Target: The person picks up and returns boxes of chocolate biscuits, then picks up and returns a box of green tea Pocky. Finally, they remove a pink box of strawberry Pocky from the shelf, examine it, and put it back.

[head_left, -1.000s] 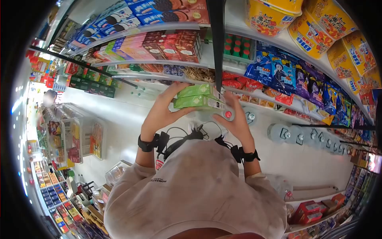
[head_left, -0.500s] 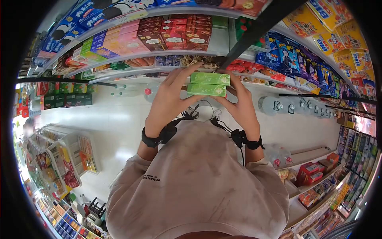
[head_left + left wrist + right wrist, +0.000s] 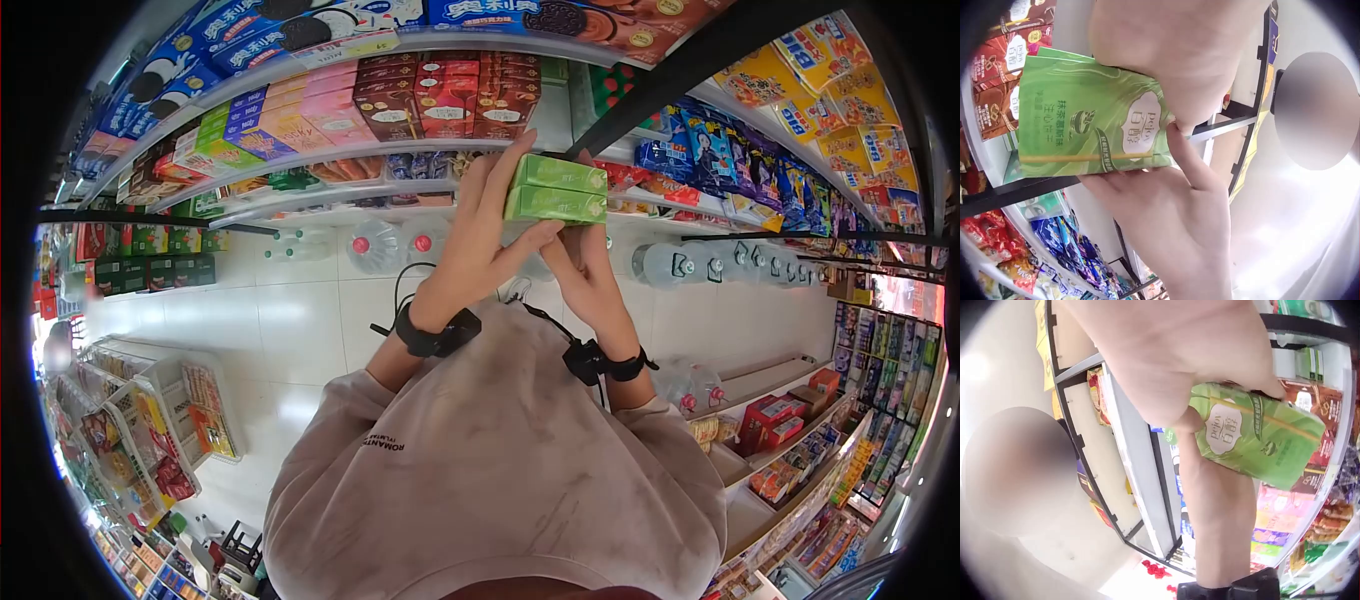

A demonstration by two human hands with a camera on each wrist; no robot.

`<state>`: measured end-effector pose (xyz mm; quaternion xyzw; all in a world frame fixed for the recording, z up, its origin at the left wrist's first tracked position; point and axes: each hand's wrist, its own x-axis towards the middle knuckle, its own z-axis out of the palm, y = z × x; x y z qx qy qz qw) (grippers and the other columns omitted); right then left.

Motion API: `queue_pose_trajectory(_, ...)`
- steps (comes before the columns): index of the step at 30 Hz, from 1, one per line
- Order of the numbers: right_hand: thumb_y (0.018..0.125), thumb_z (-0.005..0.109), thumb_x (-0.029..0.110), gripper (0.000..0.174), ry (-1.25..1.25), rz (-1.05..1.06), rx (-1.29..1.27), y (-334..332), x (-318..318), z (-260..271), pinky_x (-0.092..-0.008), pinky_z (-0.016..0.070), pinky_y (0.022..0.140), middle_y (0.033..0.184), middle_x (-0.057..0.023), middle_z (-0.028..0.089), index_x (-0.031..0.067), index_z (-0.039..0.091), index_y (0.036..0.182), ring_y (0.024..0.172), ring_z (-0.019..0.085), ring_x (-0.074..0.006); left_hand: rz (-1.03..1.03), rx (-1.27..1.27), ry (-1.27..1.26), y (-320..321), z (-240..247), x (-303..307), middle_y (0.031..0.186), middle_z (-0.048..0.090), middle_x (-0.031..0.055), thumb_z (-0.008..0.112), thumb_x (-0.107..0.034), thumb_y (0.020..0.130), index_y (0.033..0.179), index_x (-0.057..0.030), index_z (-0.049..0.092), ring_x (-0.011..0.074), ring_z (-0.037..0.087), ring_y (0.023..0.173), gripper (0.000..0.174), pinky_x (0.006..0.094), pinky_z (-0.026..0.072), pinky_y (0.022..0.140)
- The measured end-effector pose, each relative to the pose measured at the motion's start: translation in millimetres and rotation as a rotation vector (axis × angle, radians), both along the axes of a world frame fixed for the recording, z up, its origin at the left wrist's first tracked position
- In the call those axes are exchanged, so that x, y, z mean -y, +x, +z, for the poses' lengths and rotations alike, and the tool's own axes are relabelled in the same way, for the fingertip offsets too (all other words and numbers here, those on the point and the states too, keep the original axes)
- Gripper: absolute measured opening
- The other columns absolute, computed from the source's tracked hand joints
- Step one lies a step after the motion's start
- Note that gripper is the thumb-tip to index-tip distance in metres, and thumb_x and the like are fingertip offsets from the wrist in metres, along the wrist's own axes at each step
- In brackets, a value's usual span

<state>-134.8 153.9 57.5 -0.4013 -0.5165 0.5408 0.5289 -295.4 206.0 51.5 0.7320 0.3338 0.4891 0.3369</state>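
Note:
Two green Pejoy biscuit boxes (image 3: pixel 560 205), one against the other, are held up in front of the shelves. My left hand (image 3: pixel 480 235) grips them from the left, its long fingers along their left end and its thumb below. From the lower right, my right hand (image 3: pixel 590 285) holds them too, with its fingers partly hidden behind the boxes. In the left wrist view, the broad face of a green box (image 3: pixel 1085 119) shows a white label, and both thumbs meet near its end. The right wrist view shows the box (image 3: pixel 1266 437) between both hands.
Pink, red and brown biscuit boxes (image 3: pixel 445 95) fill the shelf ahead, with blue Oreo boxes (image 3: pixel 260 30) above. A black shelf post (image 3: pixel 670 75) stands just beyond the hands. Blue snack bags (image 3: pixel 705 150) hang rightward. Large water bottles (image 3: pixel 375 248) stand on the floor.
The boxes have turned in the hands, bringing their printed green sides towards the head camera, and have shifted right and slightly up. My left hand has moved right with them; both hands keep hold.

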Motion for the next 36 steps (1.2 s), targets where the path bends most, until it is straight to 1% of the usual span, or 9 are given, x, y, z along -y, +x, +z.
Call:
queue_pose_trajectory(4,0.099,0.058,-0.004,0.096,-0.03,0.038,-0.218,3.8,0.3,16.9,-0.0442,0.0191,0.128,0.172,-0.0152,0.017,0.0059,-0.007,0.169,0.158,0.021,-0.0262,0.053,0.129,0.007,14.0,3.9,8.6,0.129,0.052,0.021,0.08,-0.025,0.09,0.16,0.0017,0.033,0.036,0.051,0.118,0.089,0.0459,0.0402,0.106)
queue_pose_trajectory(7,0.098,0.058,-0.003,0.097,0.001,0.132,-0.214,19.8,-1.7,14.2,-0.0441,0.0213,0.128,0.172,-0.0153,0.015,0.0063,-0.008,0.169,0.159,0.021,-0.0261,0.045,0.109,-0.022,17.6,1.1,8.7,0.128,0.052,0.0208,0.081,-0.023,0.089,0.156,0.004,0.037,0.0357,0.053,0.119,0.084,0.045,0.0413,0.106)
queue_pose_trajectory(10,0.099,0.061,0.001,0.094,0.033,0.079,0.004,25.6,0.8,14.1,-0.0421,0.029,0.125,0.17,-0.0166,0.022,0.0071,-0.001,0.17,0.157,0.027,-0.0273,0.043,0.149,-0.166,17.6,-12.2,9.6,0.129,0.052,0.0208,0.081,-0.02,0.089,0.151,0.0059,0.04,0.0364,0.055,0.12,0.079,0.044,0.0432,0.105)
queue_pose_trajectory(16,0.094,0.077,0.01,0.076,0.205,-0.057,0.434,61.3,-4.6,21.5,-0.041,0.0465,0.113,0.147,-0.0188,0.058,0.0019,0.04,0.159,0.134,0.059,-0.0285,0.015,-0.041,-0.154,10.1,-1.8,10.0,0.133,0.054,0.0228,0.078,-0.022,0.093,0.149,0.0074,0.04,0.0378,0.057,0.124,0.074,0.0445,0.0438,0.107)
queue_pose_trajectory(19,0.089,0.082,0.01,0.069,0.192,-0.047,0.468,73.6,-4.3,26.1,-0.0408,0.0543,0.104,0.138,-0.0181,0.066,-0.0002,0.051,0.15,0.124,0.067,-0.0274,0.002,-0.041,-0.166,15.4,-6.4,14.1,0.137,0.054,0.0242,0.077,-0.023,0.094,0.149,0.0067,0.041,0.0397,0.056,0.126,0.073,0.0451,0.0431,0.109)
queue_pose_trajectory(22,0.088,0.084,0.01,0.065,0.224,-0.061,0.497,80.6,-2.9,25.4,-0.04,0.0563,0.1,0.133,-0.0168,0.068,-0.0011,0.055,0.145,0.12,0.069,-0.028,-0.033,-0.004,-0.234,19.5,-3.9,14.9,0.138,0.055,0.026,0.079,-0.025,0.092,0.149,0.0062,0.041,0.0412,0.056,0.128,0.075,0.0455,0.0422,0.11)
queue_pose_trajectory(25,0.085,0.083,0.006,0.065,0.342,-0.09,0.665,92.6,-5.8,21.9,-0.0396,0.0564,0.099,0.13,-0.0171,0.07,0.0014,0.057,0.144,0.115,0.071,-0.031,-0.072,-0.207,-0.151,10.0,2.8,9.5,0.142,0.059,0.0181,0.08,-0.018,0.092,0.154,0.0022,0.04,0.0287,0.06,0.129,0.076,0.0393,0.0476,0.108)
queue_pose_trajectory(28,0.081,0.084,0.004,0.069,0.382,-0.017,0.727,101.6,-9.8,25.0,-0.0396,0.056,0.098,0.131,-0.0174,0.069,0.0056,0.058,0.144,0.115,0.07,-0.0338,-0.116,-0.292,-0.058,4.6,26.6,5.8,0.133,0.064,0.0195,0.082,-0.017,0.087,0.147,-0.0041,0.048,0.0415,0.062,0.121,0.071,0.0465,0.0505,0.102)
queue_pose_trajectory(36,0.085,0.08,0.003,0.062,0.413,-0.104,0.699,106.9,-14.7,17.1,-0.0379,0.055,0.099,0.132,-0.0138,0.07,0.0052,0.059,0.143,0.116,0.07,-0.0303,-0.098,-0.316,-0.131,5.8,23.2,-0.9,0.132,0.065,0.0185,0.079,-0.007,0.089,0.143,-0.0039,0.051,0.0345,0.067,0.12,0.06,0.0423,0.058,0.097)
